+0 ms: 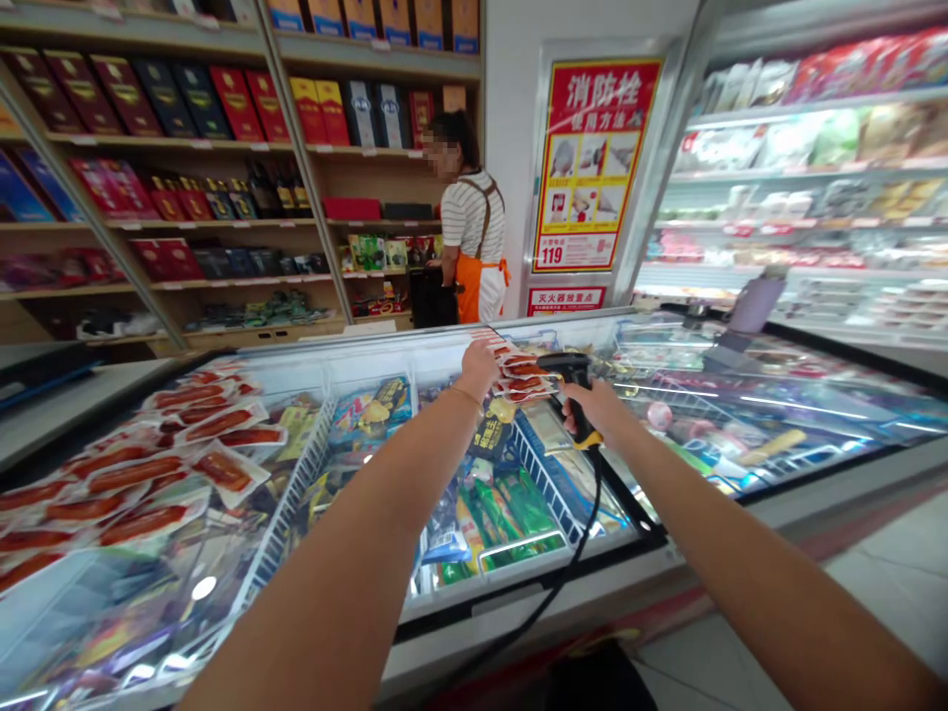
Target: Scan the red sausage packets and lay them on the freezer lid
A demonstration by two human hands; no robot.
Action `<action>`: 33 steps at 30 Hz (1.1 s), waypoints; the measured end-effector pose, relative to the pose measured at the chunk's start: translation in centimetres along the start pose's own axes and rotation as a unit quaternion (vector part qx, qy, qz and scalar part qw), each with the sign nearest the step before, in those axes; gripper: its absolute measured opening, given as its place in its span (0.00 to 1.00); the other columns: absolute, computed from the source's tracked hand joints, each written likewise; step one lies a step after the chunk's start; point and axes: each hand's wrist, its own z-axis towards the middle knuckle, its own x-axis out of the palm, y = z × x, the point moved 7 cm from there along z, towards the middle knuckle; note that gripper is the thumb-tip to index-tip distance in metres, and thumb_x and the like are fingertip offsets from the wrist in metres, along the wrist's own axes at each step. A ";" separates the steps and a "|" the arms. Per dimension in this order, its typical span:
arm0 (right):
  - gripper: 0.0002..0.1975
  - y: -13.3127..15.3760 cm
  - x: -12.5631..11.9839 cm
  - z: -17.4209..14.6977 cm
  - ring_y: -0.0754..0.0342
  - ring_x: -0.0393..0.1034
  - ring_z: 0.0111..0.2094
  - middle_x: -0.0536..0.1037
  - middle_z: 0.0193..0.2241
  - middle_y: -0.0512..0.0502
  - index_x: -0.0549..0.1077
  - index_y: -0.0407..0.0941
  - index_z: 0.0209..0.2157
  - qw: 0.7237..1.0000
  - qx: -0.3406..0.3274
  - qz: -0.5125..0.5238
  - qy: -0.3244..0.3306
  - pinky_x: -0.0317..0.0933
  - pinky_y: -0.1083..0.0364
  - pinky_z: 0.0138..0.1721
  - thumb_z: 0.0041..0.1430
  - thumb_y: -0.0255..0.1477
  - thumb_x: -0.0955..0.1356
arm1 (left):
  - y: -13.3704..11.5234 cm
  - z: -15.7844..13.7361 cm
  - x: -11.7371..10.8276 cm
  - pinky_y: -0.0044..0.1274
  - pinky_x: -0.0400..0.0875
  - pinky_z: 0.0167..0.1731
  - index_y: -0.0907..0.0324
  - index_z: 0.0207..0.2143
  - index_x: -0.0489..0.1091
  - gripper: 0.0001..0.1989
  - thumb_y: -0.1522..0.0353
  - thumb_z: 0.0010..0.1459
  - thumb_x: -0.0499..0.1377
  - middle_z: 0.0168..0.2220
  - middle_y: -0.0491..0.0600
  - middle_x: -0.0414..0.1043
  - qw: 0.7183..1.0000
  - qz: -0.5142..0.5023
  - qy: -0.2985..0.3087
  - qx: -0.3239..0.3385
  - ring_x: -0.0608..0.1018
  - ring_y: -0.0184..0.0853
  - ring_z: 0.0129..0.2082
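Out over the chest freezer (511, 617), my left hand (480, 365) is closed on packaged sausages (522, 373), reddish-brown in clear wrappers with red-and-white edges. Just right of them, my right hand (592, 410) grips a black and yellow barcode scanner (574, 373). The scanner's head points left at the packs, close to them; whether it touches them I cannot tell. Its black cable (574, 553) hangs down over the freezer's front edge. Below my hands, bags of frozen food, including green packs (511, 513), lie between white wire dividers (544, 479).
Many more wrapped sausages (155, 464) are spread at the left of the freezer. A glass lid (741, 395) covers its right part, with a greyish-purple object (759, 301) on top. Behind stand a person in an orange apron (474, 227), shelves of boxes (159, 94) and a refrigerated display (815, 188).
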 end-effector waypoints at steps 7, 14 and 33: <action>0.07 -0.3 4.5 -1.2 0.56 0.63 0.11 0.68 0.13 0.54 0.64 0.45 0.29 0.999 0.007 -0.009 0.043 0.56 0.59 0.11 0.57 0.28 0.67 | 1.8 -4.0 -9.1 0.32 0.68 0.52 0.64 0.46 0.74 0.16 0.76 0.56 0.55 0.48 0.59 0.76 0.994 0.081 -0.070 -0.002 0.77 0.41 0.49; 0.09 0.0 13.6 -4.2 0.57 0.63 0.11 0.69 0.14 0.54 0.63 0.45 0.29 0.992 -0.006 0.025 0.120 0.56 0.59 0.12 0.55 0.29 0.69 | 4.2 -10.5 -23.1 0.31 0.66 0.54 0.60 0.53 0.70 0.20 0.69 0.59 0.54 0.53 0.56 0.73 0.956 0.279 -0.083 -0.045 0.74 0.41 0.54; 0.11 -4.2 22.2 -8.6 0.58 0.62 0.11 0.69 0.15 0.54 0.65 0.44 0.29 0.982 0.043 0.070 0.171 0.56 0.59 0.11 0.53 0.32 0.71 | 6.3 -17.3 -36.7 0.43 0.56 0.56 0.64 0.54 0.68 0.28 0.70 0.48 0.61 0.55 0.68 0.64 0.831 0.535 -0.105 -0.110 0.63 0.59 0.58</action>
